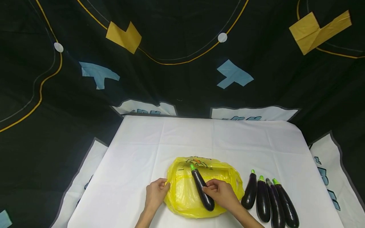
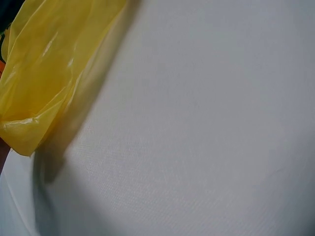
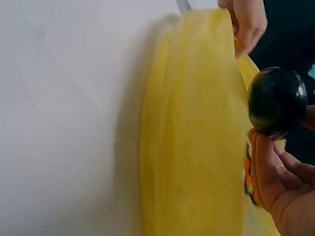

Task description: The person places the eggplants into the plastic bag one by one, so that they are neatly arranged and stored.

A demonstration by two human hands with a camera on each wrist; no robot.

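Note:
A yellow plastic bag with a printed picture lies spread on the white table. My left hand pinches its left edge. Over the bag, my right hand holds a dark purple eggplant by its side, the green stem tilted away to the upper left. The right wrist view shows the round bottom of this eggplant between thumb and fingers, above the bag. In the left wrist view the bag fills the upper left corner, and the left hand is mostly hidden.
Several more eggplants lie side by side on the table right of the bag, close to the right forearm. White cloth covers the table. Behind it hangs a black patterned curtain.

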